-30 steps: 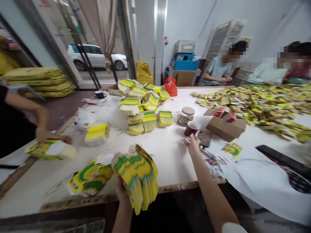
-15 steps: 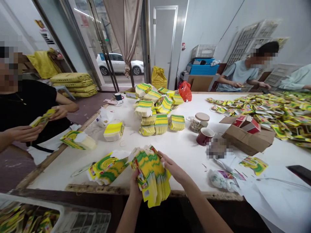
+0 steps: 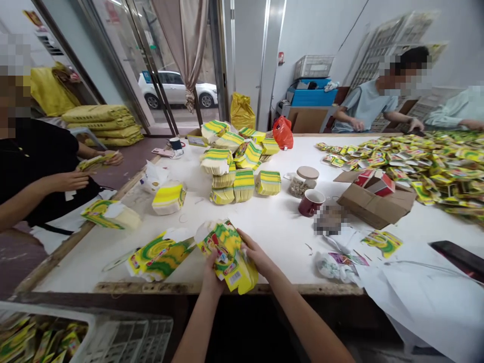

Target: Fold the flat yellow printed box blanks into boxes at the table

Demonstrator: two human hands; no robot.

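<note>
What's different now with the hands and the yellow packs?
The right hand left the maroon mug, moving leftward to hold the yellow-green carton stack. The stack turned, showing more printed face. The left hand still holds it; the mug and lidded jar stayed put.

I observe even, bright light: the white tabletop (image 3: 282,227) shows soft shadows, the metal door frame (image 3: 265,30) carries glare; outer edges stretch.

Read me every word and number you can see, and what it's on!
No words or numbers can be read.
Held yellow-and-green printed cardboard stack: lettering blurred; digits by its barcode too small.
Small blue sign by the white car: too small.
Stacked yellow sacks: print too blurred.
</note>
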